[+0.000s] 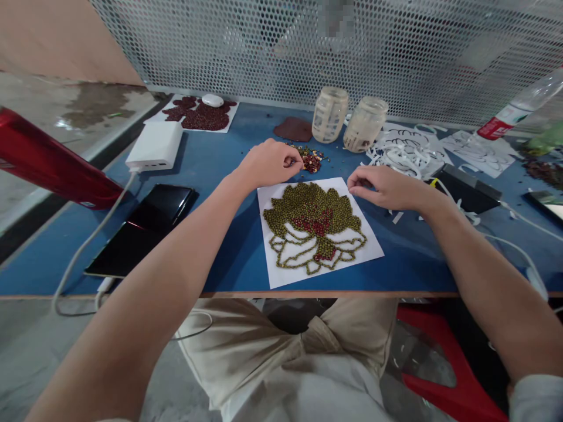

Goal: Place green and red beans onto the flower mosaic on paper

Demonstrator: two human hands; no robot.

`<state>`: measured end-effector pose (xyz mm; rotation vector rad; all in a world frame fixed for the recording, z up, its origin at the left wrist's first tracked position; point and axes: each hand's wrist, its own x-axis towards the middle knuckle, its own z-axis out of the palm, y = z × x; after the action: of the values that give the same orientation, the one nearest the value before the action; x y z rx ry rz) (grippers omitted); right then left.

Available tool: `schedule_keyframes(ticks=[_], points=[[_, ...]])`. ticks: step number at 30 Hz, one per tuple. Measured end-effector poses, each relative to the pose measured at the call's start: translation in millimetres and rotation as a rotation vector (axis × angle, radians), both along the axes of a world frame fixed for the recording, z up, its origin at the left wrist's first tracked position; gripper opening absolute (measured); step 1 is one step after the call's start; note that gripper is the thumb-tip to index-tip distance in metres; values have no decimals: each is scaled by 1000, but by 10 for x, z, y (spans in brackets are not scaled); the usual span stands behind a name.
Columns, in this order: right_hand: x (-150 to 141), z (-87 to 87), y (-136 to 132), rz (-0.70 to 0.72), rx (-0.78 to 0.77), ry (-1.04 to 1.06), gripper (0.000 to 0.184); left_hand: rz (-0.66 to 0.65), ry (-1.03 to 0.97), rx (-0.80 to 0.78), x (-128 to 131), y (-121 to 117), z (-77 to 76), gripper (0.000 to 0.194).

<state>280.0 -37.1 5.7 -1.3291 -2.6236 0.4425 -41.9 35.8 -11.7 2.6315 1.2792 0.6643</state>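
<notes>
Head view, and left forearm (180,252) reaches out across the desk (237,252), wrist bent inward, left hand (270,164) curled over the loose beans (313,162) beyond the sheet, fingertips drawn narrow; pinching one? Can't tell! Right hand (382,186) sits half-curled, thumb close to forefinger, at the sheet's far right corner; contact and contents unclear. That bean flower on its white sheet (369,247) lies by the desk's near edge. Left hand hides part of the pile, and the clear bottle (523,104) is cut off at right!
</notes>
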Motion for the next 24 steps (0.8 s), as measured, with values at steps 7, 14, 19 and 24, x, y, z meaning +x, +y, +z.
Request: schedule_keyframes(ticks=[7,14,19,24], points=[[-438,157,-487,389,-430,102,24,-23,-25,26,-17,41,-49,27],[-487,87,-541,445,-442,81,22,-33,-33,16,-16,32,-33,27],[-487,73,-539,450,-410,57,18,-30,-31,21,-19,39,-46,29],[-481,34,-539,417,-393,77,14,-41,-35,33,-23,43,-51,28]])
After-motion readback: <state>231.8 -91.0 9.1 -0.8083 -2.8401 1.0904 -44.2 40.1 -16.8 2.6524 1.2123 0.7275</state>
